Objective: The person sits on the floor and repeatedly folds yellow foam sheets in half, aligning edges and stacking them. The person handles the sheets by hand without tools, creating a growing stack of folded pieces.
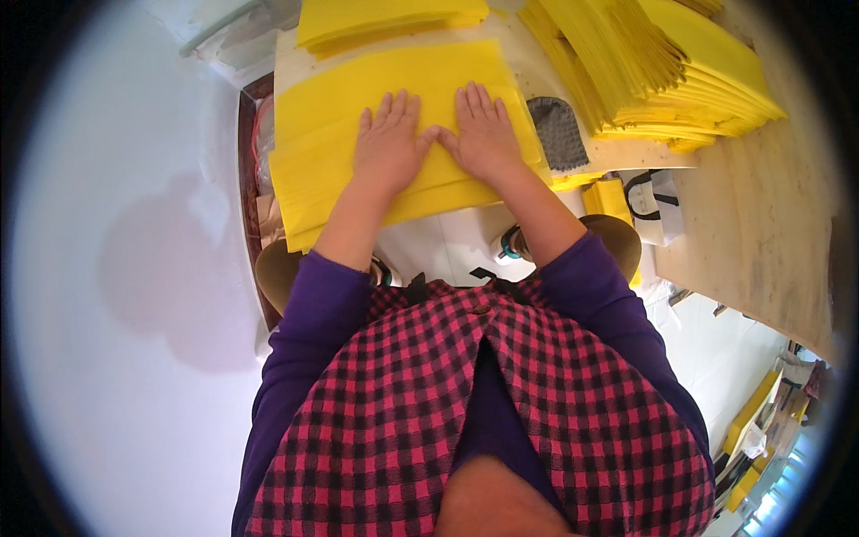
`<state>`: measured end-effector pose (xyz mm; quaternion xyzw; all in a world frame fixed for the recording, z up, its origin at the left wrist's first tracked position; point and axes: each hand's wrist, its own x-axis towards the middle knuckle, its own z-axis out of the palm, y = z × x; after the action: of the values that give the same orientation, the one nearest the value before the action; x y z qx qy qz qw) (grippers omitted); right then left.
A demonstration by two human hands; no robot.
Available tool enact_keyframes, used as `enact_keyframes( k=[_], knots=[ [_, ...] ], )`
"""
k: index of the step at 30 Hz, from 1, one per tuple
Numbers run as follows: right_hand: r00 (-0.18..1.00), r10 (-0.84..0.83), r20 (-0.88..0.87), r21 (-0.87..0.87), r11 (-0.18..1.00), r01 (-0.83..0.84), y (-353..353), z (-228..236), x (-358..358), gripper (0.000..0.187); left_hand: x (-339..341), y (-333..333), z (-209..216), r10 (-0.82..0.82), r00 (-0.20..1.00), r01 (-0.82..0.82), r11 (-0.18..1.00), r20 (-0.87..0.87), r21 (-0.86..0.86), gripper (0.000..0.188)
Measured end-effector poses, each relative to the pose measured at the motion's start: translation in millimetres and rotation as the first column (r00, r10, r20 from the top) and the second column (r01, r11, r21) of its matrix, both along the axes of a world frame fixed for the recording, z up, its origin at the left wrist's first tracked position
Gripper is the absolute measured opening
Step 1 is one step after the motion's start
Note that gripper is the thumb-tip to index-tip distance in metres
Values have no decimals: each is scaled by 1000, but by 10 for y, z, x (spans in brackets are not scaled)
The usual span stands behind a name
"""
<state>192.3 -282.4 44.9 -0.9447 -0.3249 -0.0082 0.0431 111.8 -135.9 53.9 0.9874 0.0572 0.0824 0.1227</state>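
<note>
Flat on a yellow fabric sheet [331, 103] lie both of my hands, palms down. My left hand [389, 143] rests on its left-middle part, fingers stretched out and pointing away from me. Beside it, my right hand [483, 134] presses on the right part with its fingers extended. The two thumbs meet or nearly meet between the hands. Several yellow layers show along the near edge of the sheet, which hangs over the table's front. Neither hand grips anything.
At the far side lies another yellow fabric stack [385, 22]. Tall piles of folded yellow fabric [662, 89] stand at the right. A dark grey textured pad [557, 132] sits beside my right hand. Below the wooden table [626, 159], a white bag [658, 210] with black handles stands at right.
</note>
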Motion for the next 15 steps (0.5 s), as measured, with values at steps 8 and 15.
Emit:
enact_keyframes(
  k=[8,15],
  knots=[
    [1000,10,6,114,993,-11,3,-23,-20,79,-355,509,-100,200,978,-197,979,-60,55,67],
    [1000,4,-14,94,996,-2,-29,3,-2,79,-506,723,-126,231,970,-222,968,-68,117,66]
  ],
)
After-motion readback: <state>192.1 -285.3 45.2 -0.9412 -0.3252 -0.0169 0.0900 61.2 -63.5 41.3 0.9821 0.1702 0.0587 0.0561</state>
